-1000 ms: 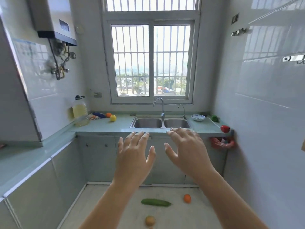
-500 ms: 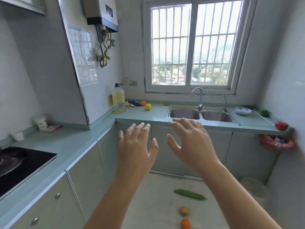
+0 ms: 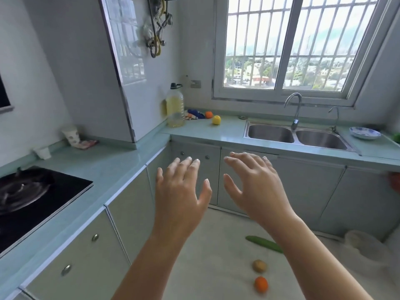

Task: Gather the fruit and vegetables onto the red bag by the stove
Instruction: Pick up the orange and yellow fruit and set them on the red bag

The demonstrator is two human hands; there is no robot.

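My left hand [image 3: 180,191] and my right hand [image 3: 253,185] are held out in front of me, fingers spread, holding nothing. On the floor lie a green cucumber [image 3: 263,243], partly behind my right forearm, a brownish potato [image 3: 259,265] and an orange [image 3: 261,284]. At the back of the counter sit a small orange fruit [image 3: 208,114] and a yellow lemon [image 3: 216,119]. A folded red bag [image 3: 87,144] lies on the counter beyond the black stove [image 3: 32,198], beside a paper cup [image 3: 70,135]. A green vegetable [image 3: 396,137] shows at the right edge.
An oil bottle [image 3: 175,109] stands in the counter corner with a blue item [image 3: 195,114] next to it. A double sink [image 3: 296,135] with a tap lies under the window, a blue-patterned dish [image 3: 364,133] to its right. A white bin [image 3: 365,245] stands on the floor at right.
The view has swung left and moved closer: the stove and red bag now show more fully, the red pepper has left the frame. Both hands stay raised and spread.
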